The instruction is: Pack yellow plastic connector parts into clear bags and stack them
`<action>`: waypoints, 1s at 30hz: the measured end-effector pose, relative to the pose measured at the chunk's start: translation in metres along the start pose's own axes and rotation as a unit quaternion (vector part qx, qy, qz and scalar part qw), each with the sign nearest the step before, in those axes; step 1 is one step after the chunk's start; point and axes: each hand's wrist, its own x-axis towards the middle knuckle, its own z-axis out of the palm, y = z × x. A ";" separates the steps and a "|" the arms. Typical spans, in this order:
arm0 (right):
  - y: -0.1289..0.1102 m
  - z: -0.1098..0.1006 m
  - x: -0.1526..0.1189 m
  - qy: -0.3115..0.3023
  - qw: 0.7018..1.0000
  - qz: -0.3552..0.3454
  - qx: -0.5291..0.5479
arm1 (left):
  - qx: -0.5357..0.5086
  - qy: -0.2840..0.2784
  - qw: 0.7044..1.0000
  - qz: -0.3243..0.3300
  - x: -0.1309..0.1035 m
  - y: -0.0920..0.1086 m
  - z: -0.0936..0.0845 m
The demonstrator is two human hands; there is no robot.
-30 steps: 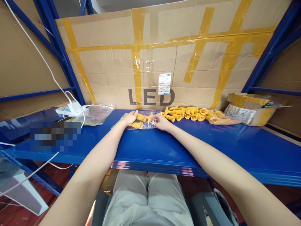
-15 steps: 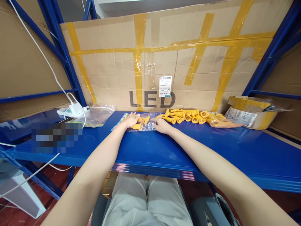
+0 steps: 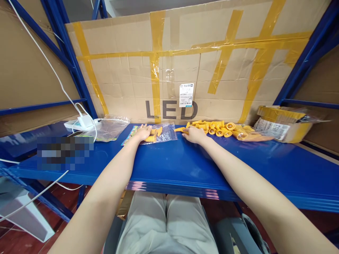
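My left hand (image 3: 144, 133) lies with outstretched fingers on a clear plastic bag (image 3: 168, 133) that has a colourful printed strip at its left end. Several yellow plastic pieces (image 3: 151, 138) are at this bag, beside my fingers; I cannot tell whether they are inside or on top. To the right, my right hand (image 3: 195, 135) is at the left end of a pile of yellow plastic tubes with flared round ends (image 3: 219, 132). Its fingers are curled down on a yellow piece (image 3: 180, 129) that sticks out to the left; the fingertips are partly hidden.
A bag of orange-yellow pieces (image 3: 254, 135) and a taped carton (image 3: 282, 125) stand right on the blue shelf (image 3: 169, 165). At left are another flat bag (image 3: 113, 128), a white power strip with a charger (image 3: 85, 121) and a blurred dark object (image 3: 65, 152). A large cardboard sheet (image 3: 127, 81) stands behind.
My right hand has moved right, from the bag's edge to the pile of yellow tubes. My left hand and the bag have shifted slightly left.
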 end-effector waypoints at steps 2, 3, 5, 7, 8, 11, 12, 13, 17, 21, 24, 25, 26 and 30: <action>0.003 -0.001 0.003 0.008 0.997 -0.016 0.075 | -0.001 0.005 1.000 0.003 0.001 -0.001 0.001; 0.004 -0.001 0.005 0.001 0.993 -0.024 0.113 | 0.000 0.007 1.000 0.004 0.002 -0.002 0.002; 0.006 0.000 0.007 -0.020 0.985 -0.038 0.167 | 0.002 0.008 1.000 0.005 0.003 -0.003 0.002; 0.008 0.004 0.007 -0.017 0.983 -0.061 0.171 | 0.005 0.006 1.000 0.007 0.003 -0.003 0.002; 0.009 0.007 0.007 -0.007 0.984 -0.078 0.158 | 0.005 0.004 1.000 0.007 0.003 -0.003 0.002; 0.012 0.014 0.006 0.015 0.987 -0.122 0.105 | 0.002 -0.002 1.000 0.001 0.001 -0.001 0.001; 0.012 0.015 0.006 0.011 0.987 -0.129 0.093 | 0.001 -0.004 1.000 -0.001 0.001 0.000 0.001; 0.012 0.016 0.005 0.007 0.988 -0.134 0.083 | 0.001 -0.006 1.000 -0.002 0.000 0.000 0.000; 0.009 0.014 0.003 0.010 0.985 -0.158 0.072 | 0.002 -0.009 1.000 -0.003 -0.001 0.002 -0.001; 0.007 0.012 0.002 0.010 0.985 -0.159 0.071 | 0.004 -0.008 1.000 0.003 -0.001 0.002 -0.001; 0.009 0.014 0.004 0.018 0.985 -0.153 0.072 | 0.010 -0.005 1.000 0.012 0.000 0.000 0.000; 0.010 0.015 0.005 0.021 0.985 -0.154 0.075 | 0.011 -0.005 1.000 0.012 0.001 -0.001 0.000; 0.012 0.017 0.007 0.023 0.984 -0.159 0.079 | 0.012 -0.005 1.000 0.012 0.001 -0.001 0.000; 0.016 0.025 0.014 0.034 0.975 -0.197 0.099 | 0.017 -0.001 1.000 0.012 0.004 -0.003 0.002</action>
